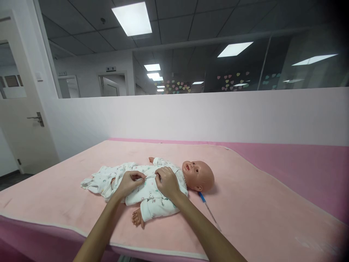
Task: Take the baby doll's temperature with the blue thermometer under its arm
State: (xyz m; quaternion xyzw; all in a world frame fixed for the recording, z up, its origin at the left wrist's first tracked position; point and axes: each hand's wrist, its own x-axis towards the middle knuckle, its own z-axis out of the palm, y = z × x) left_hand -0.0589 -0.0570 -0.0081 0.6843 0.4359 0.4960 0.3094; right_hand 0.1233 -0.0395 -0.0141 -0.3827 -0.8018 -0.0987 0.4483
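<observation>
A baby doll lies on its back on a pink blanket, head to the right. It wears a white printed romper. My left hand pinches the romper's front edge over the doll's belly, fingers closed on the cloth. My right hand rests on the doll's chest with fingers curled, gripping the opposite edge of the same opening. The two hands nearly touch. One bare doll hand sticks out of the near sleeve.
A thin blue-tipped stick lies on the blanket just right of the doll. The blanket covers a darker pink table against a white half wall with glass above. A closed door stands at the left.
</observation>
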